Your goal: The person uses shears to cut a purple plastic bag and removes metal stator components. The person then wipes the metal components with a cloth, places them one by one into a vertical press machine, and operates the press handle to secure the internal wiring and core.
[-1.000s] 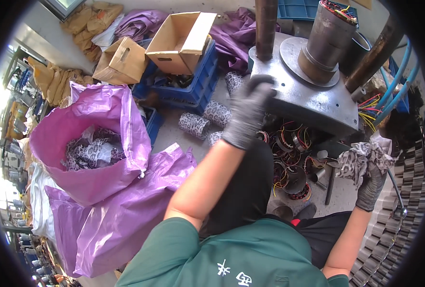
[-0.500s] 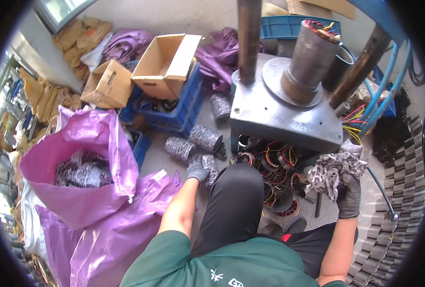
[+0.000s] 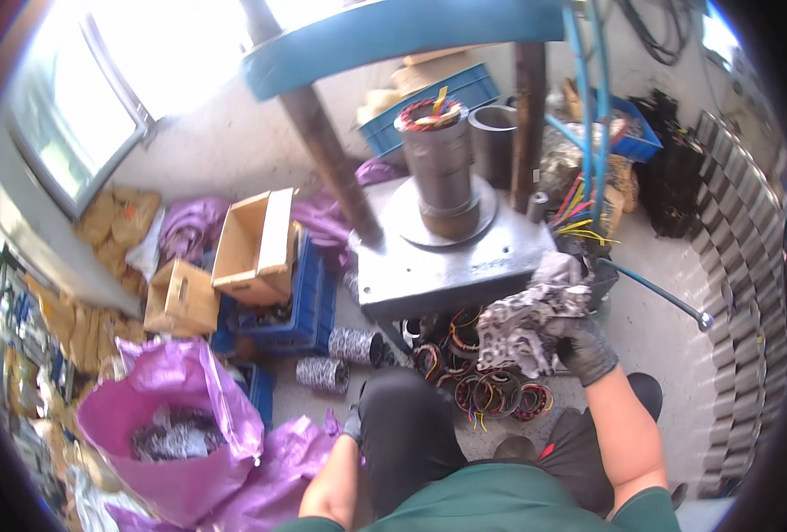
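Note:
My gloved right hand (image 3: 586, 351) is closed on a crumpled leopard-print cloth (image 3: 535, 321). It holds the cloth above the floor at the front right corner of a steel press table (image 3: 451, 282). My left hand (image 3: 352, 424), also gloved, is low beside my left knee, which hides its fingers and whatever they touch. In front of it lie two cylinders in leopard-print wrapping, one farther off (image 3: 354, 344) and one nearer (image 3: 322, 375). Beneath and before the table sit several wound motor stators (image 3: 497, 392) with coloured wires.
An upright metal cylinder (image 3: 433, 168) with windings stands on the press table between dark posts (image 3: 327, 160). At left are an open purple bag (image 3: 163, 483), a blue crate (image 3: 309, 297) and wooden boxes (image 3: 250, 248). Stacked metal pieces (image 3: 739, 293) line the right; a rod (image 3: 655, 291) slants there.
The view has shifted, showing more of the press and window. My right hand has brought the cloth up against the table's corner. My left hand has slipped partly behind my knee.

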The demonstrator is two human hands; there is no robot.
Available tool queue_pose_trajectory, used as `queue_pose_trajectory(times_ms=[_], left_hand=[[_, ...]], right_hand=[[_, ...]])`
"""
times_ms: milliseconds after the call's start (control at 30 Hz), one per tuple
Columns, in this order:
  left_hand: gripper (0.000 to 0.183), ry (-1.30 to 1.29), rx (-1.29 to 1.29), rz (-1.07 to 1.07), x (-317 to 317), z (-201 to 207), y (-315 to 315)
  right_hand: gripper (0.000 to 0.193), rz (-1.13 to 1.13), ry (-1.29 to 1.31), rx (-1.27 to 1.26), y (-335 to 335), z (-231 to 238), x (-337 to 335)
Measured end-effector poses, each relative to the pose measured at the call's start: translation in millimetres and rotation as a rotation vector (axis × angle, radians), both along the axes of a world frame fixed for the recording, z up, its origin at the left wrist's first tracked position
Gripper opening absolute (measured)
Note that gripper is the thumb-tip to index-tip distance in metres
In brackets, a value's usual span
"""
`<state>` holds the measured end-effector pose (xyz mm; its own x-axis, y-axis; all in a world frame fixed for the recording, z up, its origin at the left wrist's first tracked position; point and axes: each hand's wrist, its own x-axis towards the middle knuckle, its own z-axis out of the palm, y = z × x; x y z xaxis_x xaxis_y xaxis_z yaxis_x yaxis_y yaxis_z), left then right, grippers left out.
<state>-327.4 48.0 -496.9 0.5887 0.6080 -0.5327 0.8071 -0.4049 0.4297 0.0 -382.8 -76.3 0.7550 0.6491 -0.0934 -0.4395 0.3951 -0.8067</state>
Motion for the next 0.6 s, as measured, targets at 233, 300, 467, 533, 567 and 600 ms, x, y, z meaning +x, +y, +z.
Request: queue_pose_trajectory(times_ms=[233, 300, 467, 533, 567, 600], left_hand=[[0.049, -0.790, -0.445, 0.911, -65.3, 104.7, 92.4], [0.058, -1.299, -0.374, 0.577, 29.4, 263.0, 2.0], [0.050, -1.548, -0.656, 0.445, 81.3, 431.8, -49.4], [0.043, -1.521, -0.577, 0.355, 107.5, 461.7, -86.5], [0.041, -1.470, -0.526, 0.264, 124.3, 472.9, -106.1], [0.042, -1.445, -0.599, 0.239, 144.0, 479.3, -128.2]], right_hand=[[0.052, 0.177, 0.130, 0.250, 9.5, 3.6, -4.4], [0.052, 0.106, 0.123, 0.247, -16.2, 0.6, -3.5], [0.060, 0.186, 0.144, 0.328, -23.2, 29.5, -10.9], [0.061, 0.193, 0.092, 0.298, -25.4, 27.0, -13.2], [0.062, 0.205, 0.033, 0.271, -26.2, 27.2, -14.0], [0.063, 0.205, 0.008, 0.241, -27.8, 33.5, -17.5]])
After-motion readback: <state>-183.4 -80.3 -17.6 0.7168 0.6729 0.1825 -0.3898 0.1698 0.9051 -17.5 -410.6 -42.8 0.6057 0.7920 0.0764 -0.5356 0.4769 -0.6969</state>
